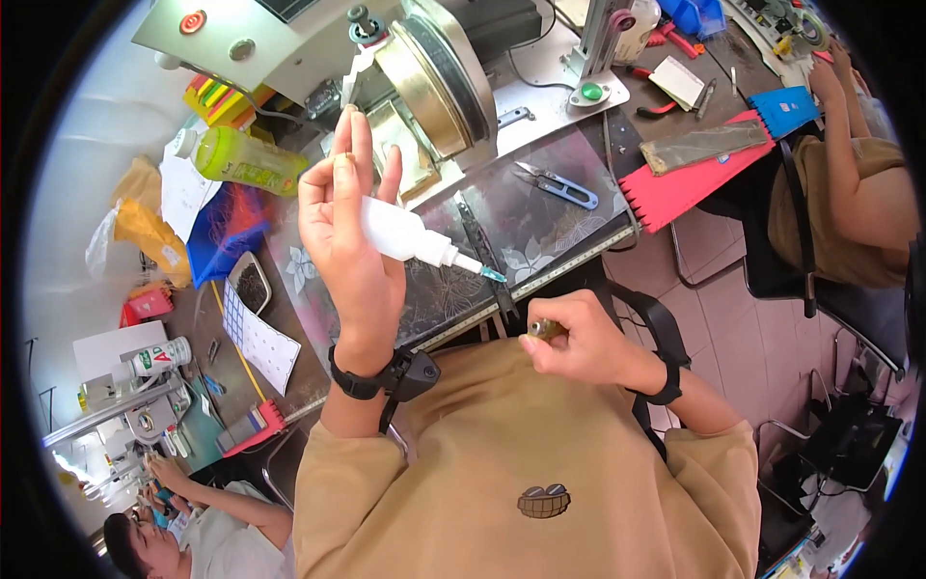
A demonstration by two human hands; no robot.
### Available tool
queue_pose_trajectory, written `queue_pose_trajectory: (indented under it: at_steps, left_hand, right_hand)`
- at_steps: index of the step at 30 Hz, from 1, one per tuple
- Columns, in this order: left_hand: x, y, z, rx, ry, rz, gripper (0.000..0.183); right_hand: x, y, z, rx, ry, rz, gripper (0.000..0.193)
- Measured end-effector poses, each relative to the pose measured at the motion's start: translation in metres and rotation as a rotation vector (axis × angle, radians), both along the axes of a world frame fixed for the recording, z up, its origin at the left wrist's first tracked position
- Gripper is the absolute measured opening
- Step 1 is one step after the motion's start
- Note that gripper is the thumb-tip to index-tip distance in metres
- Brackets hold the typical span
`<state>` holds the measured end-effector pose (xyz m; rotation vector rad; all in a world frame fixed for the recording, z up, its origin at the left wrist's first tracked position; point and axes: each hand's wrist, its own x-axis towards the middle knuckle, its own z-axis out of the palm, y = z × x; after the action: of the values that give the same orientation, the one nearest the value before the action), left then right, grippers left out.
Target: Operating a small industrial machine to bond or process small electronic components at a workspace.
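Observation:
My left hand (349, 222) is raised over the bench beside the round drum of the machine. Held against its palm is a white squeeze bottle (391, 230), tilted with its thin nozzle and teal tip pointing down to the right. The fingers reach upward; whether their tips also pinch something small, I cannot tell. Near the bench's front edge, before my chest, my right hand (588, 338) is closed around a short brass-coloured cylinder (548, 329) with a round end showing. Most of that cylinder is hidden by the fingers. The bottle's tip and the cylinder are apart.
The machine's metal drum (424, 87) stands at the back. Blue-handled thread snips (559, 185) and a dark narrow bar (477, 236) lie on the bench. A yellow-green bottle (246, 162) and blue bin (227, 236) are left. Right are a red board (656, 193) and a seated person (849, 183).

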<state>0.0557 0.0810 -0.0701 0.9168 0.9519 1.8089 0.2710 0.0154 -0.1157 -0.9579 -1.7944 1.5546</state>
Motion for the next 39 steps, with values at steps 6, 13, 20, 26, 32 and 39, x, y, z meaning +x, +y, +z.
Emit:
queue_pose_trajectory:
  at_steps: [6,13,20,26,32,39]
  left_hand:
    - [0.002,-0.002,-0.008,0.011,-0.020,0.014,0.010]
    - [0.005,-0.001,-0.005,0.001,0.008,0.024,0.010]
    - [0.005,0.002,-0.006,0.014,0.008,0.033,0.010]
    - [0.005,0.001,-0.006,0.014,0.002,0.037,0.009]
    - [0.006,0.002,-0.007,0.018,-0.005,0.034,0.009]
    - [0.019,0.003,-0.011,0.046,0.009,0.129,0.012]
  right_hand:
    - [-0.009,0.011,-0.007,0.088,-0.024,-0.039,0.026]
    - [-0.015,0.025,0.001,0.055,0.055,-0.063,0.025]
    - [-0.016,0.026,0.001,0.059,0.088,-0.067,0.026]
    - [-0.016,0.025,-0.003,0.073,0.099,-0.056,0.027]
    - [-0.016,0.023,-0.005,0.049,0.140,-0.060,0.027]
    - [-0.011,0.024,-0.010,0.102,0.144,-0.090,0.027]
